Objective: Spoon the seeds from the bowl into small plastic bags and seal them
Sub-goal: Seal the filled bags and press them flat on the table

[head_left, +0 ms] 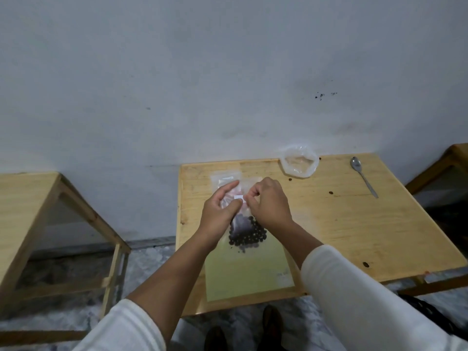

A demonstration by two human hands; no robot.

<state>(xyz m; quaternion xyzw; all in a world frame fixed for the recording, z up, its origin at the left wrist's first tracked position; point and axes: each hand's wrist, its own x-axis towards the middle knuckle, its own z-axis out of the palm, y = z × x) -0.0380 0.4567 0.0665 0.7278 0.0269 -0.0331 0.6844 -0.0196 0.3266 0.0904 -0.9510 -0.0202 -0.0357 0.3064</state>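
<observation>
A small clear plastic bag (244, 230) with dark round seeds in its lower part hangs just above the wooden table (354, 224). My left hand (220, 211) and my right hand (269, 201) pinch its top edge from either side, at a small white tab. Further clear bags (224, 179) lie flat on the table behind my hands. A clear plastic bowl (299, 163) stands at the back of the table; I cannot tell whether it holds seeds. A metal spoon (363, 175) lies at the back right, apart from both hands.
A pale green sheet (247, 272) lies on the table under the bag, reaching the near edge. A few loose seeds (365, 264) are scattered on the tabletop. A second wooden table (27, 198) stands to the left, another at the far right. The wall is just behind.
</observation>
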